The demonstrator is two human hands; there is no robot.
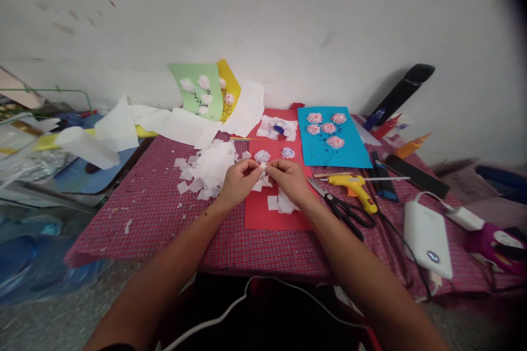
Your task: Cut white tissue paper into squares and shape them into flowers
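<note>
Over a red sheet of card [275, 221], both hands meet fingertip to fingertip. My left hand [241, 180] and my right hand [286, 176] pinch a small piece of white tissue paper [263, 166] between them. Just beyond the fingers, two crumpled white paper flowers with purple tips sit on the card, a left flower [262, 156] and a right flower [287, 152]. Loose white paper squares [282, 203] lie on the card beside my right hand. Left of my left hand spreads a heap of cut white squares [214, 167].
Scissors [343, 209] and a yellow glue gun [354, 186] lie right of the red card. Behind them is a blue card with paper flowers [333, 156]. A white power bank [428, 238] sits at the right. White paper strips [181, 126] and a green flower card [197, 88] are at the back left.
</note>
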